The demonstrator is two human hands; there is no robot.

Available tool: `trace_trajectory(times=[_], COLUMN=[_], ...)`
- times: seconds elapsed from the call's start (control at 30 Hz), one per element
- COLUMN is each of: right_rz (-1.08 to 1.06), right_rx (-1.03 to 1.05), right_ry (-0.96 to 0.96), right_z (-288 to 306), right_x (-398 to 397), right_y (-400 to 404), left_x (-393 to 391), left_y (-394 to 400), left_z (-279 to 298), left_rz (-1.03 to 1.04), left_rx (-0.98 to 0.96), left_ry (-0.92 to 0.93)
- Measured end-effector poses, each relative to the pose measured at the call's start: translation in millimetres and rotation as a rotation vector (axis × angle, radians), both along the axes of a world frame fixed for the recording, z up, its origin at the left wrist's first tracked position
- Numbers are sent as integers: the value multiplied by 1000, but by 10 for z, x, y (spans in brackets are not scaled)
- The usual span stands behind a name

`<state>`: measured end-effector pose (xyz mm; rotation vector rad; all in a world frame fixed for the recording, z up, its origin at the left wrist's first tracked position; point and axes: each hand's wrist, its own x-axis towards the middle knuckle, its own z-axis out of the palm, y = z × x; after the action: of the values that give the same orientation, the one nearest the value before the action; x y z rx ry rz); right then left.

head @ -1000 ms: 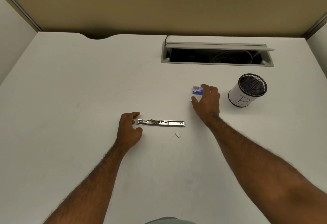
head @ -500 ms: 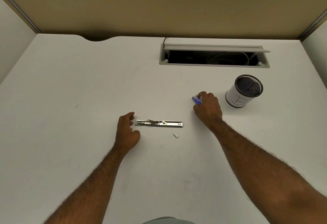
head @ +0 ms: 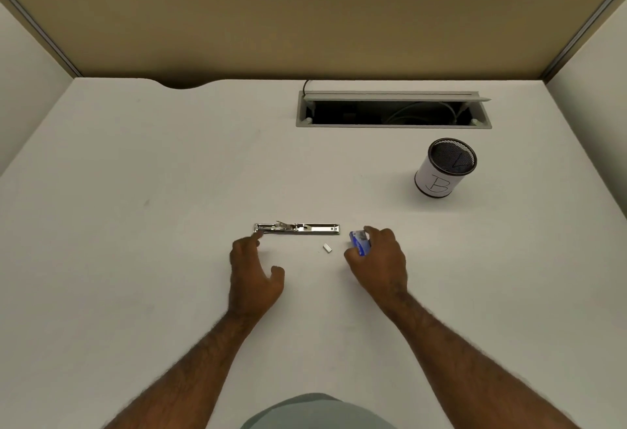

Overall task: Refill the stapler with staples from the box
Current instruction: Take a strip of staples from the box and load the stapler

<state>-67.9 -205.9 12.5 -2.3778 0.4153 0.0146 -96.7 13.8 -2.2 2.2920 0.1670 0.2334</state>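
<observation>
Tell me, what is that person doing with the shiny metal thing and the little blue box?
A person is getting ready to refill a stapler. It lies opened out flat on the white desk. The right hand holds the small blue staple box just off the stapler's right end. The left hand is open, its fingers at the stapler's left end. A tiny bit of staples lies loose between the hands. No staples are loaded yet, as far as I can see.
</observation>
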Motion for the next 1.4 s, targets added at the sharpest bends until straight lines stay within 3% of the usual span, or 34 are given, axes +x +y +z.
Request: trace_trajectory(times=[0.23,0.37,0.6,0.93,1.07,1.3,1.4], right_rz=[146,228,318,357,289,502,563], right_rx=[12,47,157,51,1,-195,-235], right_ry=[67,107,73,99,11,-36,-15], right_z=[-53,-85,-151,-223,-179,-194,-211], right_x=[-412,-495,-511,-305,-193,112,186], right_y=[334,442,451,355,335,288,285], left_x=[-306,-377,-425,-440,-415,-337,-233], left_y=[-262,-323,-294,-354,-318,-231,-293], left_z=[-91,-140,-216,-250,-238,-205,-143], left_rz=[-381,-461,-431,-458,-431,-408,-279], left_rx=[95,122,164,324,283,158,23], left_ry=[3,42,14,3,46,96,64])
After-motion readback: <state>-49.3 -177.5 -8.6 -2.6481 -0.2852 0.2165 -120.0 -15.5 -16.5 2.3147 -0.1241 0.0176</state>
